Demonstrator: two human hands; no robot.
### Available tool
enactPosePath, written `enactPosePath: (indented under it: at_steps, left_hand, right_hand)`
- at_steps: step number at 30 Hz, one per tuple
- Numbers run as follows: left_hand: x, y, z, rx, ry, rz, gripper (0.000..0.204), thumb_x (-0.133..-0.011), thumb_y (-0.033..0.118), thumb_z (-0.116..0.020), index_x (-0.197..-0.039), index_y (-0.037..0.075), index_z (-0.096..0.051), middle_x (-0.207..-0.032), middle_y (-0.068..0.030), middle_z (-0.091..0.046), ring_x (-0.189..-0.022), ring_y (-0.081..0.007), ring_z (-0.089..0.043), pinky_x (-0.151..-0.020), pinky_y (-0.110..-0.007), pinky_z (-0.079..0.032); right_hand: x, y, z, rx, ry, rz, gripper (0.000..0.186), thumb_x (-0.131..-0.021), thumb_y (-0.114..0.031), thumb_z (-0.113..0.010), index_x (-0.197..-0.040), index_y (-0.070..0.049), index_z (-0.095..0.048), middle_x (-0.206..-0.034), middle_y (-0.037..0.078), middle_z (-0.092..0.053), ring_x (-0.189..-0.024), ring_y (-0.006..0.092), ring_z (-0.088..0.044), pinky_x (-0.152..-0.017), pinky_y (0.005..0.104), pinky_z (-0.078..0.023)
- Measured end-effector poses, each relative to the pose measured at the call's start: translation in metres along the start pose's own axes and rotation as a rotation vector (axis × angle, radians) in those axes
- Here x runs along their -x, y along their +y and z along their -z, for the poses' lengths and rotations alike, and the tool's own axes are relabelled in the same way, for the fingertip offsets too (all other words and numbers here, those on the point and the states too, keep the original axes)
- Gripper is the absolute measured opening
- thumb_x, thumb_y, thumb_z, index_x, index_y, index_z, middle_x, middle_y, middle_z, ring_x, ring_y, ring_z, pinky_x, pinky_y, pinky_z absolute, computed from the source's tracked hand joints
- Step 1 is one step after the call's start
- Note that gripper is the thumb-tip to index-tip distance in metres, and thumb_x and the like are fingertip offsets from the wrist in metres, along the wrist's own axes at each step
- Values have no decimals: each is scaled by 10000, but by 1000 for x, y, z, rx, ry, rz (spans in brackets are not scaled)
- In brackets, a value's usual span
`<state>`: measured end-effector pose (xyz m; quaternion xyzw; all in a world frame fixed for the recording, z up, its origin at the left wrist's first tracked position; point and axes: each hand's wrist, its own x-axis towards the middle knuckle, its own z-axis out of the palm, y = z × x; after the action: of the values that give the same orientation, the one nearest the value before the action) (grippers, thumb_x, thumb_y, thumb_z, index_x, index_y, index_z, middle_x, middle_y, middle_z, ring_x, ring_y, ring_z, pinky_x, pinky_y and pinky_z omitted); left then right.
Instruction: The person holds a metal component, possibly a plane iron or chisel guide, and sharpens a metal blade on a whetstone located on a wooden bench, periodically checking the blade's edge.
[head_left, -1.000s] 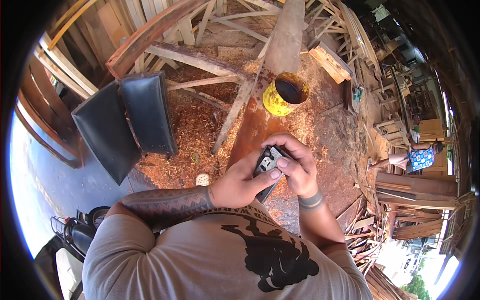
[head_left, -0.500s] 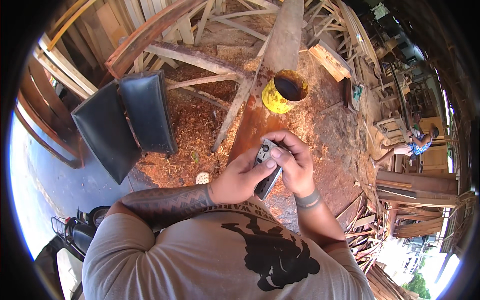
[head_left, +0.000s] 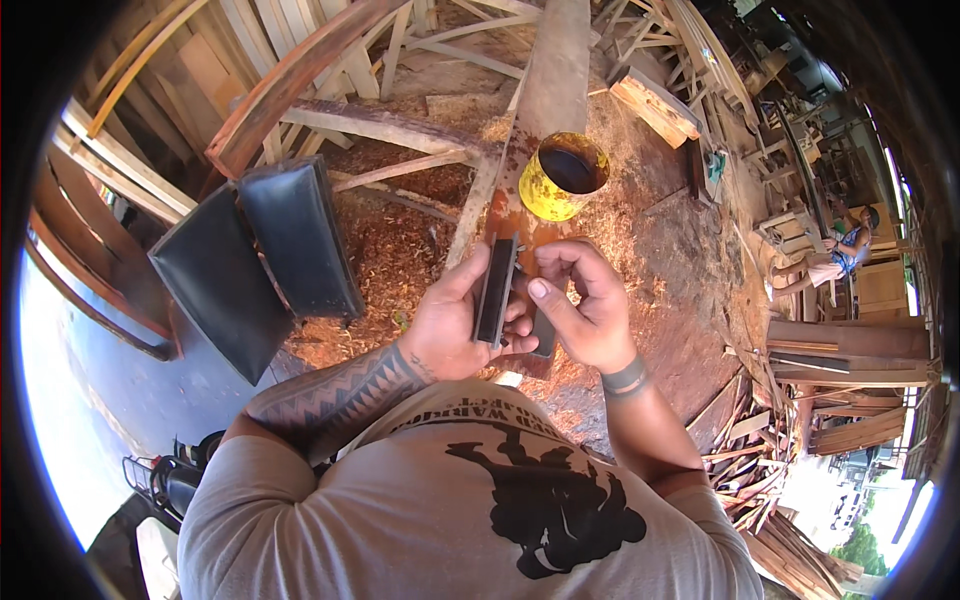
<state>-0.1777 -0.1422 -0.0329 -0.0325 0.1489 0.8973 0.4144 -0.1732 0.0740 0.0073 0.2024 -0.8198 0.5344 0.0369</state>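
Note:
My left hand [head_left: 447,312] is closed around a narrow dark rectangular block [head_left: 496,290]. The block stands nearly upright, with a long dark face and a toothed or ridged edge toward me; its kind cannot be told. Just to the right, my right hand [head_left: 592,312] has its fingers curled and its thumb bent toward the block. A dark flat piece [head_left: 545,335] shows between the right thumb's base and the left fingertips. Whether it belongs to the block is unclear, and the inner right fingers are partly hidden.
Beyond my hands, a yellow bucket [head_left: 550,190] of dark liquid sits on a long wooden plank [head_left: 552,75]. Two black padded panels [head_left: 300,235] stand at left. Wood shavings [head_left: 395,265] cover the ground. Scrap wood [head_left: 745,430] is piled at right, where a person [head_left: 850,250] sits farther off.
The block has turned from its grey, knobbed face to a long dark side and stands more upright in my left hand. My right hand has drawn off the block to the right.

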Motion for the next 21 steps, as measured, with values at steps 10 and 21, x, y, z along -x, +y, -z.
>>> enactPosePath:
  at_steps: [10,21]
  left_hand:
    - [-5,-5,-7,-132,29,-37,554,-1143,650,-468,-1166,125,-640,-943,-54,-629,-923,-266,-676,-841,-477,-584]
    - [-6,-17,-7,-255,-24,-152,587,-1162,597,-468,-1148,34,-632,-959,-89,-656,-883,-214,-674,-829,-384,-584]
  right_hand:
    - [-4,-2,7,147,-233,223,1626,-472,-452,-1130,-1746,10,-230,-1694,313,-353,-1586,485,-379,-1302,524,-346]
    - [3,12,-16,146,-23,469,1523,-619,-401,-1093,-1735,36,-153,-1580,338,-499,-1413,469,-553,-1201,538,-437]
